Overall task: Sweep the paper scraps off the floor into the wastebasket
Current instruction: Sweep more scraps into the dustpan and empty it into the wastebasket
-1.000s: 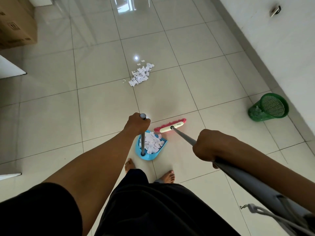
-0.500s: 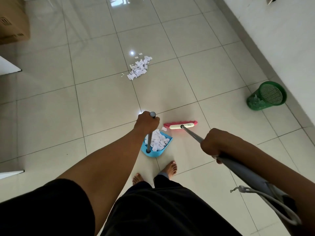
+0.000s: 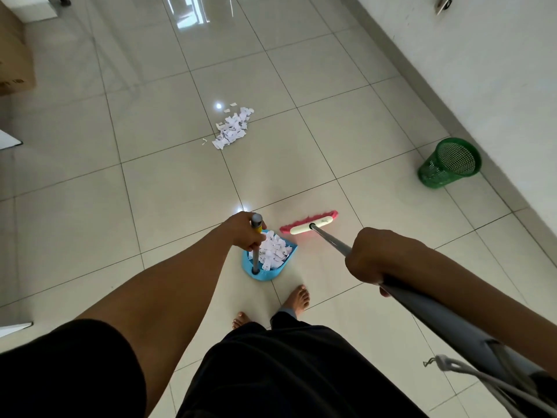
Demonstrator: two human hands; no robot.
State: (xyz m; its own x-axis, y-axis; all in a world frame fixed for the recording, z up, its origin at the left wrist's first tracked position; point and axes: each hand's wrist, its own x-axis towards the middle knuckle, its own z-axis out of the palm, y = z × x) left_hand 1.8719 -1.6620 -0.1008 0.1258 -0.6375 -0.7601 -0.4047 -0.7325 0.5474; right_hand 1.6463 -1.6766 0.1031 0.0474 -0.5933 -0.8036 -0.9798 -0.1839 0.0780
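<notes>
Nearest the camera, the right hand [image 3: 372,256] is wrapped tight round the grey shaft of the broom [image 3: 310,226], whose cream head and pink bristles rest on the tiled floor [image 3: 376,131] just beside the dustpan's open mouth. The left hand [image 3: 244,233] grips the top of the upright handle of the blue dustpan [image 3: 257,273], fingers curled round it, with the pan sitting on the floor just ahead of two bare feet.

The dustpan holds a loose heap of white paper scraps [image 3: 274,251], filling most of its tray. They look very light, thin and limp, likely to flutter or spill if the pan tips or swings quickly, so it probably needs carrying level by that upright handle, mouth tilted slightly up. They are best moved by bristles, not pinched up one at a time.

Farther out, near the middle of the floor, a second pile of scraps [image 3: 232,129] lies in a rough cluster straddling a tile joint, with a few strays just to its left. It is well apart from the broom.

Toward the right edge of the floor, close to the wall, the green mesh wastebasket [image 3: 449,164] appears to tilt, its opening facing the camera. Nothing can be seen inside it.
</notes>
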